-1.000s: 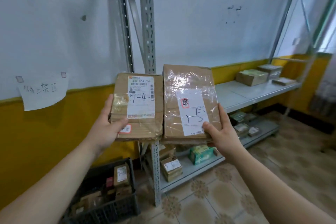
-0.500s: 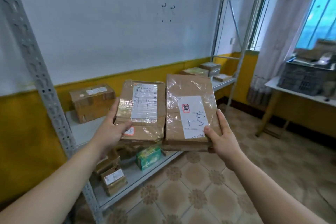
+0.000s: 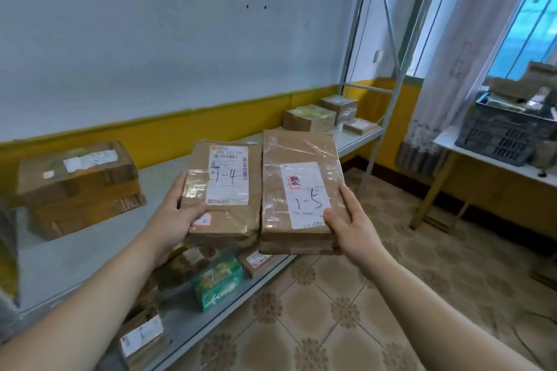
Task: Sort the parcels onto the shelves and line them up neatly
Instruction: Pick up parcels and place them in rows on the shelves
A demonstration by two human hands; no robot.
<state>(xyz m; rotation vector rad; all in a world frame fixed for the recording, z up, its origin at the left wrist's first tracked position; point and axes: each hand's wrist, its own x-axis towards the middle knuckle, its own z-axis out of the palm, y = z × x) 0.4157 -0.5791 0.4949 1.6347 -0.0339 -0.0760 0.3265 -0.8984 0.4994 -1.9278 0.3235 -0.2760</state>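
Moved further right along shelf [image 3: 90,253], 1-4 parcel [image 3: 232,214] gripped in left hand [image 3: 176,217], 1-5 parcel [image 3: 298,153] gripped in right hand [image 3: 354,227]

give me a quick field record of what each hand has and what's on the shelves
left hand: grips the parcel marked 1-4
right hand: grips the taped parcel marked 1-5
parcels: side by side, labels up, in front of the middle shelf
middle shelf: large brown box at left, small boxes at far end
lower shelf: green box, small parcels
table: grey crate
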